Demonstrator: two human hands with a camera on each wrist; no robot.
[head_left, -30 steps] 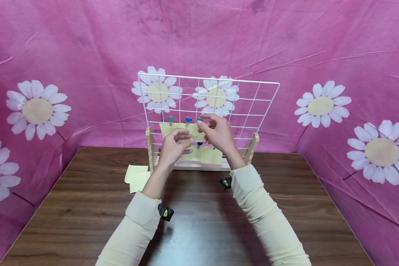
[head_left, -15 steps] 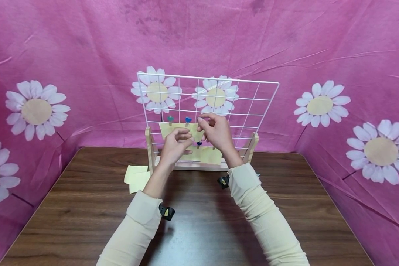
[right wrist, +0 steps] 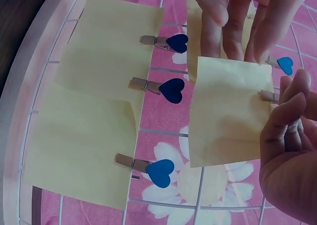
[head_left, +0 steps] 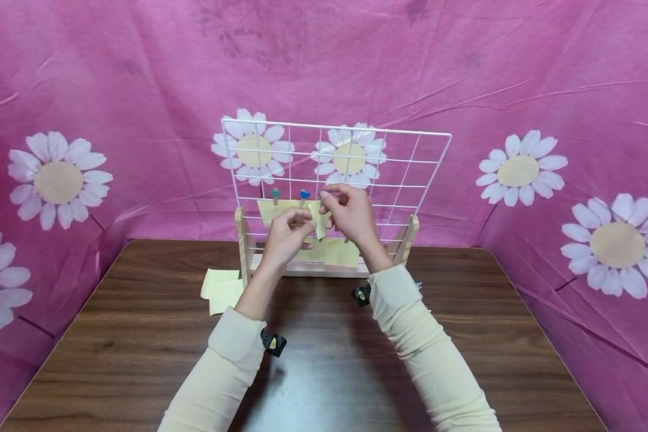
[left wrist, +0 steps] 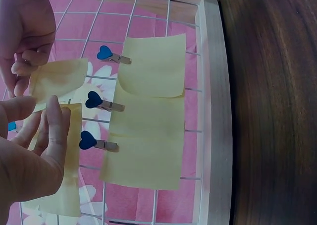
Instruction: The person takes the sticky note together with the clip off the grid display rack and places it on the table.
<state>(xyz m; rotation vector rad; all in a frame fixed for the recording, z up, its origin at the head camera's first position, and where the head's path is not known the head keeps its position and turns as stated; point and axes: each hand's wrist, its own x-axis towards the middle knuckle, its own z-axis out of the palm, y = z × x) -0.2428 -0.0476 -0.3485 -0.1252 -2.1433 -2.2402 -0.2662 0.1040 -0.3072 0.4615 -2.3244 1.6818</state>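
Observation:
A yellow sticky note (right wrist: 225, 116) stands out from a white wire grid rack (head_left: 405, 160), between my hands. The thumb and fingers of my left hand (head_left: 286, 237) pinch its edge. My right hand (head_left: 356, 217) pinches a small wooden clothespin (right wrist: 268, 95) whose tip lies on the note's opposite edge; its head is hidden by the fingers. Left of them, more yellow notes (head_left: 270, 210) hang from a green heart clothespin (head_left: 275, 193) and a blue one (head_left: 305, 194). Below, overlapping notes (left wrist: 148, 116) hang from a row of blue heart clothespins (left wrist: 94, 100).
Wooden end posts (head_left: 412, 237) carry the rack on a brown table (head_left: 313, 372). Loose yellow notes (head_left: 225, 298) lie by the left post. Something small and bluish (head_left: 419, 286) shows partly behind the right sleeve. A pink flowered cloth (head_left: 324, 60) surrounds the table.
The note between my hands has swung out from the grid and now covers the dark blue heart below it. The right hand has drawn the clothespin slightly left; the left hand has barely moved.

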